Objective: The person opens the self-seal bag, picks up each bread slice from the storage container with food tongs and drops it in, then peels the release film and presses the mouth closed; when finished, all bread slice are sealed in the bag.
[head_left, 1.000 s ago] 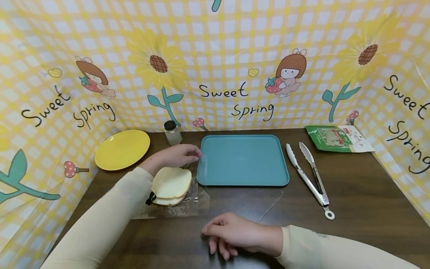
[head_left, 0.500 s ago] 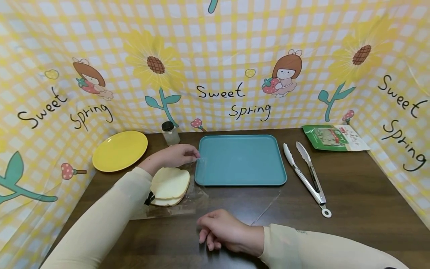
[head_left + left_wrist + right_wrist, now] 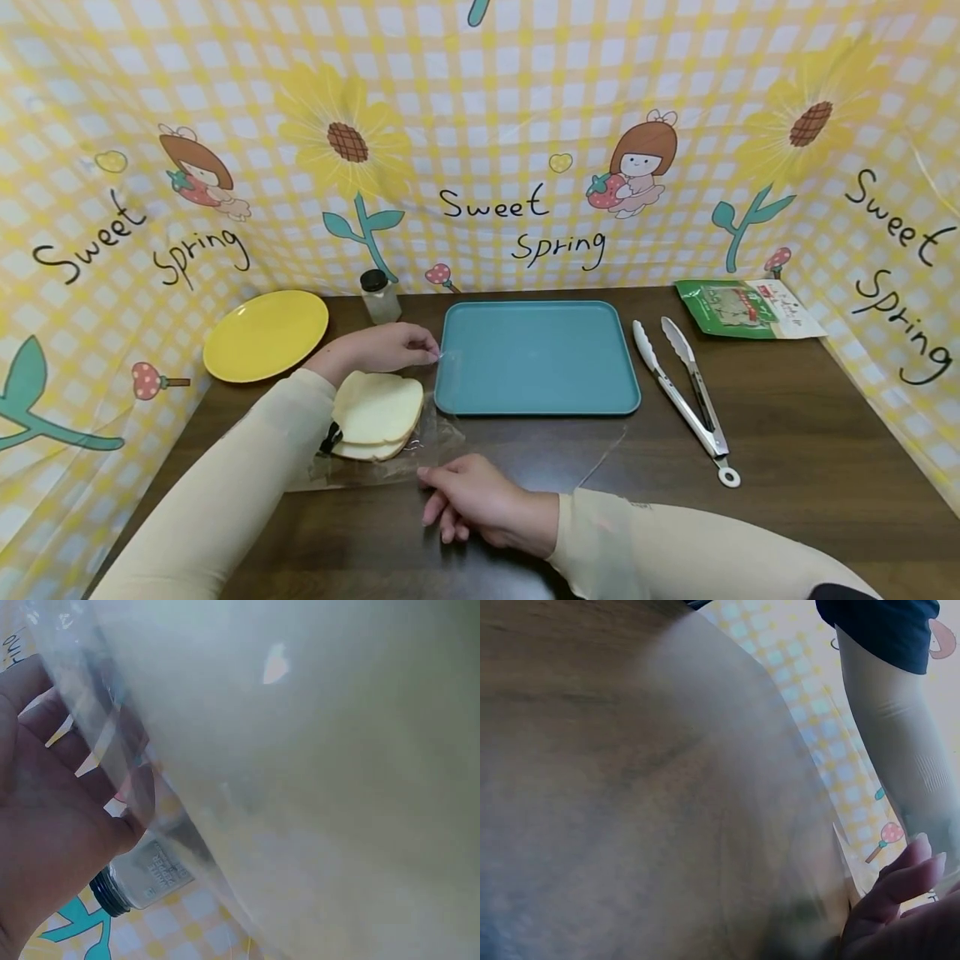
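Observation:
Sliced bread (image 3: 378, 408) sits in a clear plastic bag (image 3: 352, 479) at the left of the table. At the tray's left edge, my left hand (image 3: 378, 346) pinches the bag's clear film between thumb and fingers. In the left wrist view the film (image 3: 202, 712) passes across the fingers, with the bread close and blurred. My right hand (image 3: 483, 504) hovers in front of the bag, fingers loosely curled and holding nothing visible. Its thumb-side fingertips are near the bag's front right corner; whether they touch is unclear. In the right wrist view, fingers (image 3: 892, 892) show at the lower right.
A blue tray (image 3: 540, 358) is right of the bread. Beyond it lie metal tongs (image 3: 686, 400) and a green-and-white packet (image 3: 750, 308). A yellow plate (image 3: 266, 336) and a black-capped shaker jar (image 3: 381, 298) stand at the back left. Patterned cloth encloses the dark table (image 3: 787, 417).
My right hand has moved left and slightly forward, up to the bag's front corner. The left hand keeps its pinch on the bag film, shifting only slightly. The head view has turned a little.

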{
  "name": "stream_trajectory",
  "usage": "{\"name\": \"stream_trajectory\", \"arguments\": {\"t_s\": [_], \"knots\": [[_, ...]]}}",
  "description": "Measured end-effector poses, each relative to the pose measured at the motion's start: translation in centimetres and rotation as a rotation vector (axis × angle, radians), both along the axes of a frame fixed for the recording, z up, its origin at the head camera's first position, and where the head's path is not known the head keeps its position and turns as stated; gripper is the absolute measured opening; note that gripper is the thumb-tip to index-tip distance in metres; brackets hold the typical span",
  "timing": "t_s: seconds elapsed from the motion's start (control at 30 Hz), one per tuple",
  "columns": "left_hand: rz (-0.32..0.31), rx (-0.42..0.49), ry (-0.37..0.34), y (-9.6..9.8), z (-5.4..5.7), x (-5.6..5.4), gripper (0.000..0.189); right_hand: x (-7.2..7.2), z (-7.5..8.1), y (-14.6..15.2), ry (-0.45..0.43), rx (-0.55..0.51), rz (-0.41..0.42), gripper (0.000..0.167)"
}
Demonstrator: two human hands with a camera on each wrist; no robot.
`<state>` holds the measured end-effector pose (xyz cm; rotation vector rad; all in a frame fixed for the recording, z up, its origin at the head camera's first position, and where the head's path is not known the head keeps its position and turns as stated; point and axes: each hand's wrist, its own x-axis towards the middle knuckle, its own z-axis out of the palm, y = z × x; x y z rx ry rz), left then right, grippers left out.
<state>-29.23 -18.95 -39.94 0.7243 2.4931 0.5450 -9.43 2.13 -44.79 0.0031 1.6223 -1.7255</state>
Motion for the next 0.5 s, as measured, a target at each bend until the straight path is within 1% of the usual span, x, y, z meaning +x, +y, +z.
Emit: {"name": "stream_trajectory", "arguments": {"t_s": [0.2, 0.37, 0.5], "knots": [[-0.029, 0.016, 0.016, 0.2, -0.2, -0.2, 0.021, -0.4, 0.2, -0.6, -0.007, -0.001, 0.004, 0.034], [-0.012, 0.019, 0.031, 0.1, -0.2, -0.1, 0.017, -0.7, 0.2, -1.1, 0.005, 0.014, 0.002, 0.036], [-0.012, 0.021, 0.037, 0.0, -0.1, 0.0, 0.018, -0.9, 0.1, -1.3, 0.013, 0.028, -0.004, 0.033]]}}
